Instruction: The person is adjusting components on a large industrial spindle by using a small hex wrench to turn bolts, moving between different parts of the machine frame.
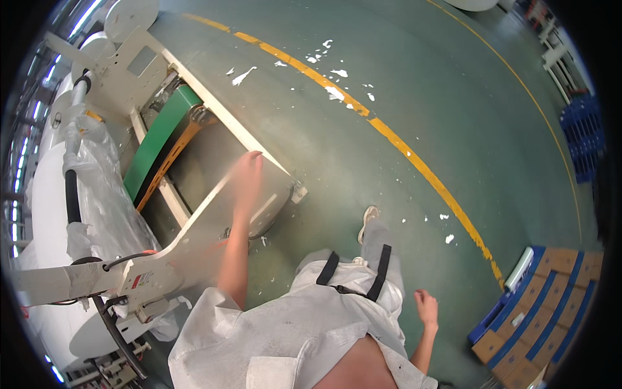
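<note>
My left hand [248, 175] is stretched forward over the near corner of a cream machine frame [223, 126]. Motion smears its fingers, so whether it touches the frame cannot be told. Inside that frame runs a green belt [162, 133] beside an orange slotted bar [170, 162]. Down at my right side hangs my right hand [426, 308], away from everything, its fingers loosely curled with nothing visible in them.
A large white roll in clear plastic film [107, 188] fills the left. Along the green floor curves a yellow line [414, 159], with white scraps [335, 93] around it. Strapped cardboard boxes [544, 311] stand at the lower right; blue pallets [582, 136] are beyond.
</note>
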{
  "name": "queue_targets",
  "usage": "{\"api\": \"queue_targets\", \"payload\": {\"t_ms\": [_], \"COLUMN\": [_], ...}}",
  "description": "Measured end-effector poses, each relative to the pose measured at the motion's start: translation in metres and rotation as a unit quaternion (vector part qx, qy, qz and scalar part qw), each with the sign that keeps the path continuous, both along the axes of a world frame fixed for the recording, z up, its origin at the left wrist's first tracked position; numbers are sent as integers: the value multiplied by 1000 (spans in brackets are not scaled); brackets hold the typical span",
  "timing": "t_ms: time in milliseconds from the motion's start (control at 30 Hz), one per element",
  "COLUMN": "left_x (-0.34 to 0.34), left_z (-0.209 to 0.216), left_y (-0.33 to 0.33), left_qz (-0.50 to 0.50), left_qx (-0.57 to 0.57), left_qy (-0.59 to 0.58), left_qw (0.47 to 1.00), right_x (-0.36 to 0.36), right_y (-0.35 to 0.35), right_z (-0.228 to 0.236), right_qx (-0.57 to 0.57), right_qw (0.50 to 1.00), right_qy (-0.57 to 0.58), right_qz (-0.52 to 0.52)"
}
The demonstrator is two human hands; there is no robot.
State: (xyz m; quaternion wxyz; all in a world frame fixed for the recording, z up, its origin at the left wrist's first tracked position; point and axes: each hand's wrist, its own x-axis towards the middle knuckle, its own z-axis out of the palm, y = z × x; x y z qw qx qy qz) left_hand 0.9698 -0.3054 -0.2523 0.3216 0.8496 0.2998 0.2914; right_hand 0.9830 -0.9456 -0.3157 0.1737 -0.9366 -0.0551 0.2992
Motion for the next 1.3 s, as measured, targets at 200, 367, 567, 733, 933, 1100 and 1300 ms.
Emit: {"api": "queue_targets", "payload": {"t_ms": [200,367,567,733,933,1100,1300], "left_x": [-1,9,27,40,40,34,40], "left_z": [-44,-65,-54,-52,-41,-38,-36], "left_y": [81,98,89,102,91,97,104], "left_qz": [248,380,451,451,481,506,582], "left_qx": [4,8,23,26,-17,-86,-107], "left_qy": [98,85,134,182,220,259,279], "left_qw": [964,921,882,873,849,818,756], "right_x": [336,526,560,551,439,359,281], "right_y": [179,452,672,820,998,1108,1216], "right_z": [91,158,130,91,111,132,73], "right_qx": [46,51,222,185,239,282,214], "right_qw": [965,826,805,772,665,621,571], "right_qy": [-91,-266,-199,-86,-53,-7,28], "right_qz": [242,495,513,602,706,731,792]}}
